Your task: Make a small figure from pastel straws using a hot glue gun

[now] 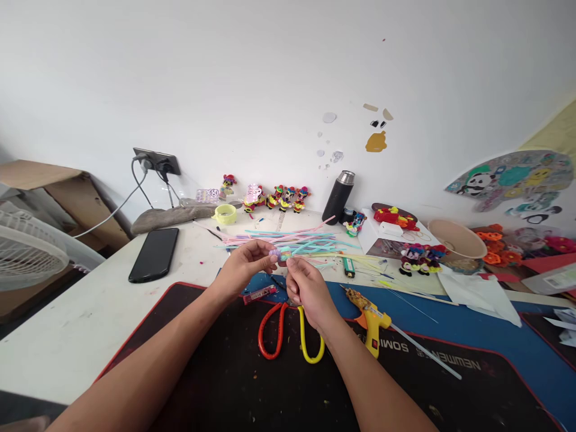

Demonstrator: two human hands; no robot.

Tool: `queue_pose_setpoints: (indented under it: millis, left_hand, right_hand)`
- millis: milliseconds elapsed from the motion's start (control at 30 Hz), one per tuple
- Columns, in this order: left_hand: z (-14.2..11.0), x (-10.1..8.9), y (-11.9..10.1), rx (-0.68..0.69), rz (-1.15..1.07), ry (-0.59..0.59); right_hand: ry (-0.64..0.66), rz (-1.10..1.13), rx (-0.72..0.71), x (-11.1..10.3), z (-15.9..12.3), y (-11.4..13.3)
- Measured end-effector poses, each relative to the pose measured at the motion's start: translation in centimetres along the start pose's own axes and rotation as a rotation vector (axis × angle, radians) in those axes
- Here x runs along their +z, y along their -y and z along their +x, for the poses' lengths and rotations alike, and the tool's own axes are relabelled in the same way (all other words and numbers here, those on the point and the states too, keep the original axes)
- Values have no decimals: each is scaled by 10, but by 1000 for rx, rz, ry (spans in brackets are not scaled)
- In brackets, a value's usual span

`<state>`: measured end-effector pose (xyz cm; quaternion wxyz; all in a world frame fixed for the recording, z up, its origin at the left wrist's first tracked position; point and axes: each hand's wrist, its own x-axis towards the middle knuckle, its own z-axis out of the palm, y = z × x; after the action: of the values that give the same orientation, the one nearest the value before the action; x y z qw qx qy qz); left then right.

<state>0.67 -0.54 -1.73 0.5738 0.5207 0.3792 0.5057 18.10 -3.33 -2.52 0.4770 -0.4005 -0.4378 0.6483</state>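
**Lilac-and-mint piece (pixel 281 254) pinched in the middle of my view**

From my end of the feed, I have the left hand (pixel 245 264) clamped on the lilac end of this small piece, thumb against fingers. The right hand (pixel 309 291) comes in from the right, its fingers curled together and pinching at the mint end; I can't make out exactly how much they cover.

Just beyond, I see a loose spread of pink, blue and yellow fuzzy stems (pixel 315 243) across the far part of the desk (pixel 72 324). Nearer to me, a tool with one red and one yellow handle (pixel 260 339) lies on the black mat (pixel 225 378), its head largely hidden by the right hand. To its right I have a yellow glue gun (pixel 372 330) with a pale stick trailing from its back, and to the left of the mat a dark phone (pixel 153 255).

Along the wall I pick out several small colourful figures (pixel 288 198), with a pale yellow ring (pixel 225 215) to their left and a leaning black flask (pixel 337 201) to their right. A white box (pixel 387 240) stands farther right.
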Motion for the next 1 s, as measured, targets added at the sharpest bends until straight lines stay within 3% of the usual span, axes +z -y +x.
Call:
queue_pose_setpoints:
  millis: [233,1000]
  left_hand:
    - [0,-1,6,138,86,27]
    - [-2,0,4,178,209,12]
  right_hand:
    - [-42,23,-16,1,1,0]
    - [-40,65,2,0,1,0]
